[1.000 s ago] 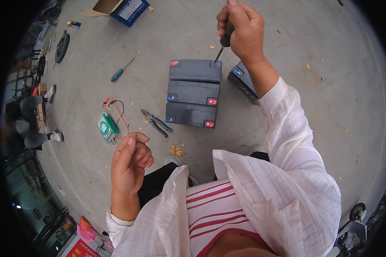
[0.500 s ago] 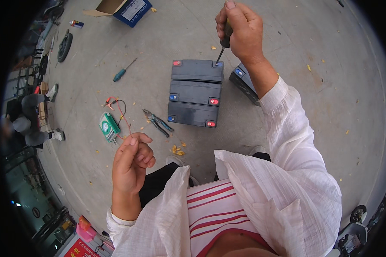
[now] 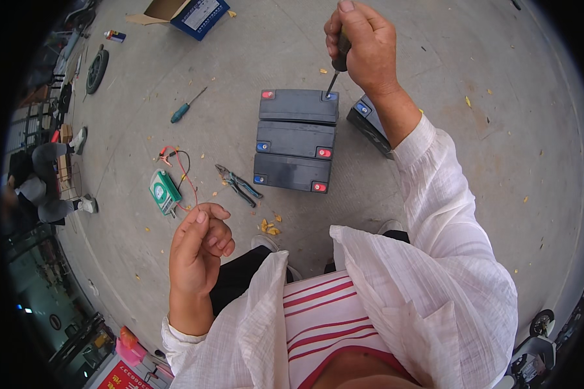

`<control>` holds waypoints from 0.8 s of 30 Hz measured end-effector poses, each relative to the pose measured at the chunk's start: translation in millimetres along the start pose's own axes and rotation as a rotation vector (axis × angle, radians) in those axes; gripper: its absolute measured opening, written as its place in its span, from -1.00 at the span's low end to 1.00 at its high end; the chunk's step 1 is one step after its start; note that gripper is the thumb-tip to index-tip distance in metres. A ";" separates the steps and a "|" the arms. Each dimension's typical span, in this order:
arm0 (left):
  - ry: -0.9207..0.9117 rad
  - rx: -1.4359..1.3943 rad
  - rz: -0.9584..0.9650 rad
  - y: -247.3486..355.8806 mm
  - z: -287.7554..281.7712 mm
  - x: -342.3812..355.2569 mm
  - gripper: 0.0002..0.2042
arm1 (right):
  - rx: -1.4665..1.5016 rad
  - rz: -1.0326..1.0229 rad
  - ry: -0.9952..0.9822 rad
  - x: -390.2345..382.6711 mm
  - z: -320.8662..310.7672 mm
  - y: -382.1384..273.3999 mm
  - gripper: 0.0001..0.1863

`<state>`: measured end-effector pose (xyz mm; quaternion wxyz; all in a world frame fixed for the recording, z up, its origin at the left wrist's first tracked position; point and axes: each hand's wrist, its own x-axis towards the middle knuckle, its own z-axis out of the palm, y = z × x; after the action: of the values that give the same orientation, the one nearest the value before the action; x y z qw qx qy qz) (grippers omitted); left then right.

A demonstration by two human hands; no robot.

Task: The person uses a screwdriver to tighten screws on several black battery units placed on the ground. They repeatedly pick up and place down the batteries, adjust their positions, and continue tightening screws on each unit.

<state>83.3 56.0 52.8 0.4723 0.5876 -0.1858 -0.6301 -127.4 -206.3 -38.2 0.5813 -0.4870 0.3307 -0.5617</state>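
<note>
My right hand (image 3: pixel 363 42) grips a dark-handled screwdriver (image 3: pixel 333 80) upright, its tip at the blue terminal (image 3: pixel 331 96) on the far block of three dark grey batteries (image 3: pixel 295 138) lying side by side. Another battery (image 3: pixel 370 123) sits to the right, partly behind my forearm. My left hand (image 3: pixel 202 240) hovers lower left with loosely curled, separated fingers and nothing visible in it. Beyond it lie a green-and-white device (image 3: pixel 165 193) with red and black clip leads, pliers (image 3: pixel 239 185) and a teal screwdriver (image 3: pixel 180 113).
At the back left are an open blue carton (image 3: pixel 198 19), a spray can (image 3: pixel 115 36) and a loose wheel (image 3: pixel 96 70). Another person's legs (image 3: pixel 52 207) show at the left edge near racks. A scooter (image 3: pixel 532 347) stands at the lower right. Yellow leaves (image 3: pixel 269 227) dot the concrete floor.
Over the last second the view has shifted very slightly. Both my hands keep nearly the same place and pose, the screwdriver still at the blue terminal.
</note>
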 end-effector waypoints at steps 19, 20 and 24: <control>-0.010 0.032 0.006 -0.9 1.7 -0.5 -0.69 | -0.201 -0.102 -0.250 2.3 13.7 3.2 -0.64; -0.007 0.032 0.006 -0.9 0.6 -1.2 -0.69 | -0.187 -0.102 -0.185 -0.8 20.3 1.0 -0.65; -0.003 0.044 0.006 -1.3 -0.6 1.4 -0.69 | -0.178 -0.145 0.056 -11.7 34.4 6.5 -0.69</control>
<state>83.5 55.6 50.9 0.4610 0.5963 -0.2022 -0.6252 -95.0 -188.9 -35.6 0.4844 -0.5433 0.3593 -0.5841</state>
